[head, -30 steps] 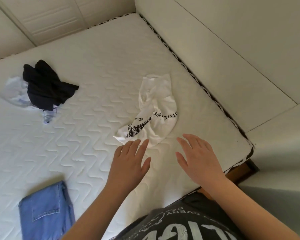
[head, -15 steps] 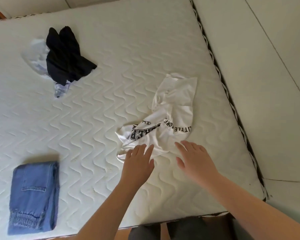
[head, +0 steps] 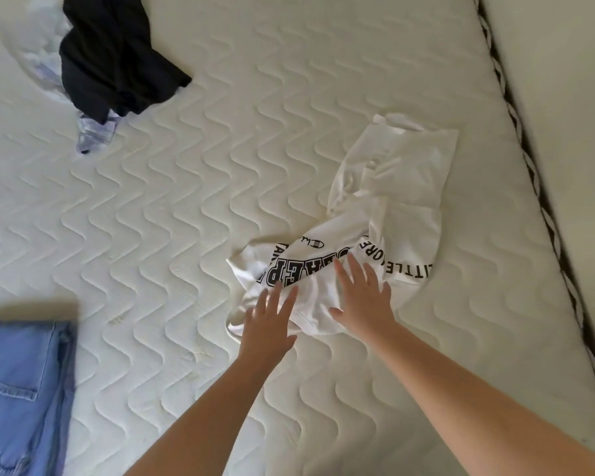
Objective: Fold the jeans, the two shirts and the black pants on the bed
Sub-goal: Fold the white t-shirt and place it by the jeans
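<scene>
A crumpled white shirt point(head: 389, 207) with black lettering lies on the right half of the bed point(head: 220, 166). My left hand point(head: 268, 324) and my right hand point(head: 361, 297) lie over its near edge with straight, spread fingers, side by side. Folded blue jeans point(head: 18, 389) sit at the near left, partly cut off by the frame. At the far left the black pants point(head: 114, 56) lie bunched on top of a pale, light-coloured shirt point(head: 93, 132), which mostly hides under them.
The white quilted mattress has a dark patterned trim point(head: 516, 132) along its right edge, with a pale wall panel point(head: 571, 80) right behind it. Bare mattress lies between the white shirt and the black pants.
Both hands have moved forward from the bare mattress onto the white shirt's near edge. The view has closed in on the bed and tilted down.
</scene>
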`<state>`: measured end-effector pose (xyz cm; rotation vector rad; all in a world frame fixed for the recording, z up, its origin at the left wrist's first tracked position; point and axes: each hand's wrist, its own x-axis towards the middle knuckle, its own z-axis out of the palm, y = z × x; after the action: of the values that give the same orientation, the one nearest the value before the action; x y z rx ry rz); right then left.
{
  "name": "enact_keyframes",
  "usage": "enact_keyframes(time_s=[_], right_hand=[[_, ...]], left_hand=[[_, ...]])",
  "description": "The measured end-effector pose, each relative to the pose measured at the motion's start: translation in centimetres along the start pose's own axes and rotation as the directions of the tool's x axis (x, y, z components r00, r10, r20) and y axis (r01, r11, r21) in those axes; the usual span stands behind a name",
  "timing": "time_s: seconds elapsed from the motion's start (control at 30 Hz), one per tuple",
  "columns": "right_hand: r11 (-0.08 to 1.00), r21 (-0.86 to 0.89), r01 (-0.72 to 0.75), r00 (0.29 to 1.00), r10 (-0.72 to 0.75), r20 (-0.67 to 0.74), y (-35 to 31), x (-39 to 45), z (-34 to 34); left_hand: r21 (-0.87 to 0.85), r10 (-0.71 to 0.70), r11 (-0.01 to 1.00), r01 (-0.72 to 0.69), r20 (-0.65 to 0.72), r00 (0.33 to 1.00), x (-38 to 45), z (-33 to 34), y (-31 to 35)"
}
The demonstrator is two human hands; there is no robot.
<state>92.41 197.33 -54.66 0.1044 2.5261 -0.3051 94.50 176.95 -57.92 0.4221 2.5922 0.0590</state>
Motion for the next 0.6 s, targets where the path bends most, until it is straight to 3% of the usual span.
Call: enact_keyframes(time_s=[0.1,0.23,0.4,0.5,0.6], right_hand=[[0.999,-0.032,0.009,0.997,-0.006,0.073,-0.6,2.4,2.7],[0.996,-0.089,-0.004,0.995,0.012,0.096,-0.3,4.7,5.6],[0.994,-0.091,-0.054,0.992,0.043,-0.121,0.7,5.9,7.9],[0.999,-0.039,-0.01,0.978,0.002,-0.207,0.7,5.3,7.9],[0.978,0.207,-0.006,0.97,0.057,-0.238,0.4,3.6,6.1]], left_hand=[[0.019,-0.089,0.996,0.088,0.026,0.996,1.8,2.2,-0.9],[0.019,-0.081,0.997,0.081,0.04,0.996,3.6,4.2,-1.8],[-0.089,-0.114,0.99,0.107,-0.084,0.99,4.8,4.6,-2.0],[-0.16,-0.09,0.983,0.088,-0.005,0.996,4.6,4.0,-0.9],[-0.423,-0.11,0.9,0.11,0.025,0.994,3.2,2.5,0.6]])
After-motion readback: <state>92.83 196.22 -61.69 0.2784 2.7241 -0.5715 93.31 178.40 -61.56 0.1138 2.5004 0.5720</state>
